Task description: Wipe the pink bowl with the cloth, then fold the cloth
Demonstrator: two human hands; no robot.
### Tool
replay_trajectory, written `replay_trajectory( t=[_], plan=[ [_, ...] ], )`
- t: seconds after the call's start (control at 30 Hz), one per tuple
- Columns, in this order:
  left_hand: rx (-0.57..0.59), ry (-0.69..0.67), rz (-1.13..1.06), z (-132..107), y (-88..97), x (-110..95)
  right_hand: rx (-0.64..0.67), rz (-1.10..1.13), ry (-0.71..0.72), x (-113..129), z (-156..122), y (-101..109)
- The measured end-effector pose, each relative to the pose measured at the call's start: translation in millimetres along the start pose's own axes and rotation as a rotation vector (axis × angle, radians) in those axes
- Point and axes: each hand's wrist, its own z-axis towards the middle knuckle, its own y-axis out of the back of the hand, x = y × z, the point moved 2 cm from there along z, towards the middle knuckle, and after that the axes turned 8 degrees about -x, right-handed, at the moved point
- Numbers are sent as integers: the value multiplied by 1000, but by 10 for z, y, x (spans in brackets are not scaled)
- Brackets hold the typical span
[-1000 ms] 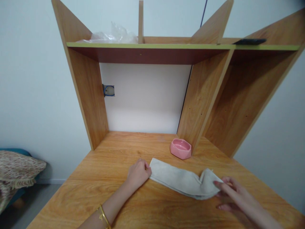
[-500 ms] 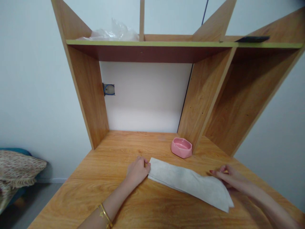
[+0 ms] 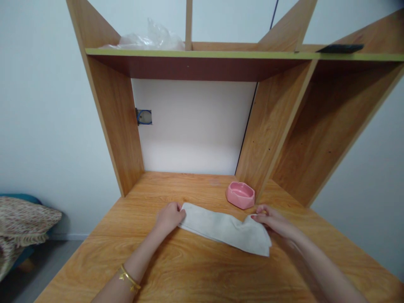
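Observation:
A pale grey-white cloth [image 3: 217,227], folded into a long strip, lies slantwise on the wooden desk [image 3: 176,269]. My left hand [image 3: 170,216] pinches its left end between thumb and fingers. At the other end, my right hand [image 3: 273,221] is closed on the upper right corner, where the cloth bunches up a little; some of its fingers are hidden. Just behind the cloth stands a pink angular bowl [image 3: 240,195], which neither hand touches.
An upright wooden panel [image 3: 274,130] rises beside the bowl. Overhead runs a shelf with a yellow-green edge [image 3: 202,54], carrying a clear plastic bag [image 3: 151,38] and a dark flat object [image 3: 341,49]. A fringed woven blanket [image 3: 28,216] is at the far left.
Both hands and the cloth have shifted left and slightly away from me. The right hand has come nearer the left, and the cloth's right end is now more bunched.

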Motion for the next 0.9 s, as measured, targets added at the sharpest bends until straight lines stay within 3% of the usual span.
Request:
replay_trajectory(
  t=[0.1,0.2,0.37,0.63,0.73,0.9],
  plan=[
    [-62,94,73,98,189,235,-3,-75,84,88,104,-309],
    [-79,155,106,141,326,390,-55,-157,169,139,241,-477],
    [-108,191,112,136,424,453,-146,-305,276,136,335,-411],
    [-93,172,120,151,362,477,22,-469,282,-12,190,-441],
    [-88,166,132,151,340,477,50,-429,308,6,164,-482],
    [-88,153,151,145,335,467,-40,-288,369,60,182,-495]
  ],
)
